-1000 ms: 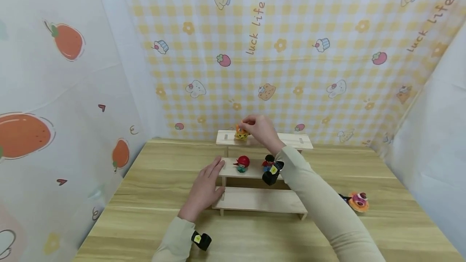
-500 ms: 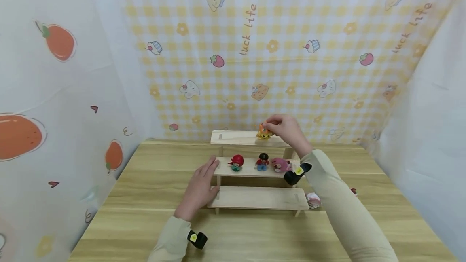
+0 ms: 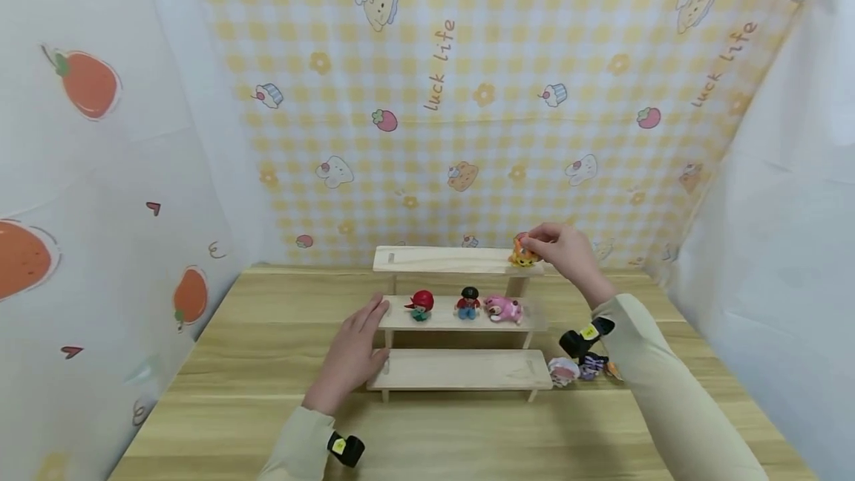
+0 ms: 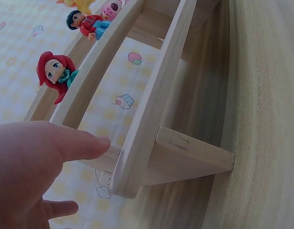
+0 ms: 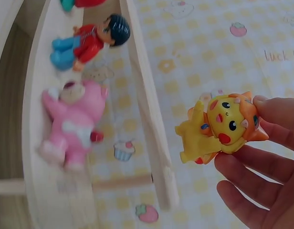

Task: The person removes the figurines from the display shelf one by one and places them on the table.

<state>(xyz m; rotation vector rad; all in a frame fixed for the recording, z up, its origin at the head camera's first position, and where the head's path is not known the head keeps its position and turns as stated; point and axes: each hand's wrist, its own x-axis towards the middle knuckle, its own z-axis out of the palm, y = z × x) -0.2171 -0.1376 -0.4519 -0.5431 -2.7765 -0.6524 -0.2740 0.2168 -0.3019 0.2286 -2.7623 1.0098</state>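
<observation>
Thumb and fingers of my right hand (image 3: 571,252) pinch a yellow Pikachu figurine (image 5: 209,126) by its orange hood. In the head view it is at the right end of the top tier (image 3: 444,259) of a wooden three-step display stand. My left hand (image 3: 349,347) rests at the stand's left end, fingers extended, with the thumb by the bottom tier (image 3: 461,371). On the middle tier are a red-haired mermaid figurine (image 3: 421,304), a black-haired boy figurine (image 3: 468,304) in a red jacket, and a pink bear figurine (image 3: 504,309) lying down.
Right of the bottom tier, a white-and-pink figurine (image 3: 563,371) and a dark purple one (image 3: 591,366) lie on the wooden table (image 3: 434,436), with an orange piece partly behind my right sleeve (image 3: 675,384). A checked cloth (image 3: 427,154) hangs behind the stand.
My right hand has carried the Pikachu figurine rightward along the top tier, uncovering the boy and the pink bear. My left hand keeps its place on the stand. The head view has shifted slightly.
</observation>
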